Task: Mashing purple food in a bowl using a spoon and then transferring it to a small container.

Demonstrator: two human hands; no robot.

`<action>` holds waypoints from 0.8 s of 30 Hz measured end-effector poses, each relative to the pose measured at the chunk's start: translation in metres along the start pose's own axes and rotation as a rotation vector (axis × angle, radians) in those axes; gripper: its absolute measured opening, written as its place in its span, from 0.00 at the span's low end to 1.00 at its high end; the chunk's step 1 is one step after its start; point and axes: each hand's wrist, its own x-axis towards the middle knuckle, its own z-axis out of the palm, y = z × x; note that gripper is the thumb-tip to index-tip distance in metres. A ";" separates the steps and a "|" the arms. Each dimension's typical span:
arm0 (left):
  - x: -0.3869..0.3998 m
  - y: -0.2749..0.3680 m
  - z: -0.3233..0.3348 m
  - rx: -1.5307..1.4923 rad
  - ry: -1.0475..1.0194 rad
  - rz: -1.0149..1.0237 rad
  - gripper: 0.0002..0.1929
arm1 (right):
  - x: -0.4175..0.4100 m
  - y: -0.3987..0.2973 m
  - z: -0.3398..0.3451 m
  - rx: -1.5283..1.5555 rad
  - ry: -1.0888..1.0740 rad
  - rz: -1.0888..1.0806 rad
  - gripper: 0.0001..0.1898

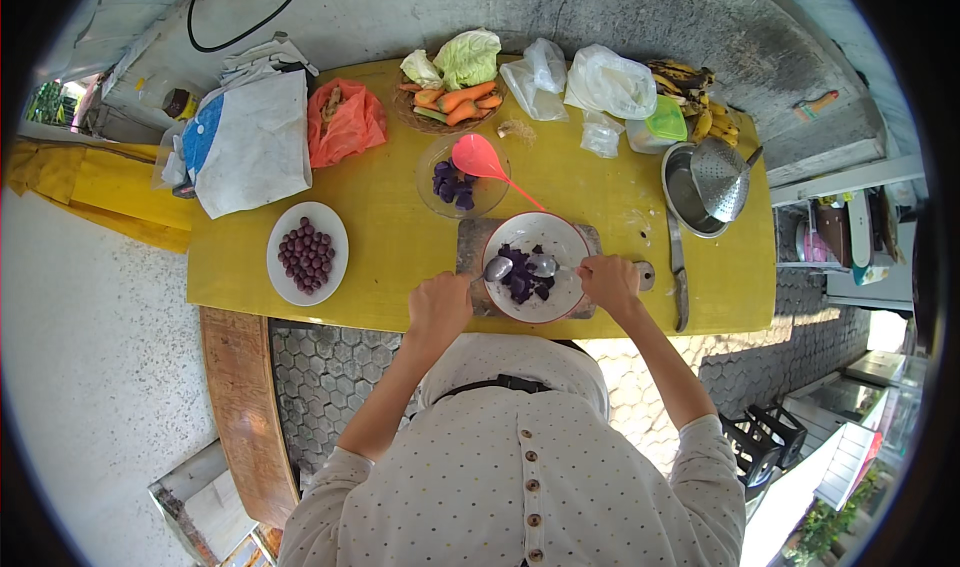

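My left hand [441, 304] grips a metal spoon [498, 268] whose bowl is over the left side of a white bowl with a red rim [534, 310]. In my right hand [611, 283] is a second metal spoon [543, 265], reaching in from the right. Broken dark purple pieces [519, 282], apparently purple sweet potato, lie in the bowl under both spoons. The bowl stands on a worn wooden cutting board [472, 241]. Beyond it, a clear glass plate [429, 196] holds more purple chunks [452, 187] and a red plastic ladle [480, 158].
On the yellow table [390, 267], a white plate [330, 226] of purple balls [306, 256] stands left. A knife [679, 271] and a metal basin [677, 163] with a strainer [721, 177] are right. A vegetable basket [420, 122], plastic bags [611, 83] and bananas [705, 113] line the back.
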 end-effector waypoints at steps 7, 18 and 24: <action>0.000 -0.001 -0.004 -0.004 -0.016 -0.014 0.07 | 0.013 -0.001 -0.014 0.057 -0.005 -0.012 0.08; -0.004 -0.004 0.001 -0.022 0.021 0.002 0.07 | -0.002 -0.008 -0.002 -0.037 -0.052 -0.033 0.09; -0.004 -0.006 0.002 -0.034 0.056 0.002 0.07 | 0.004 0.002 -0.023 0.033 -0.017 -0.058 0.09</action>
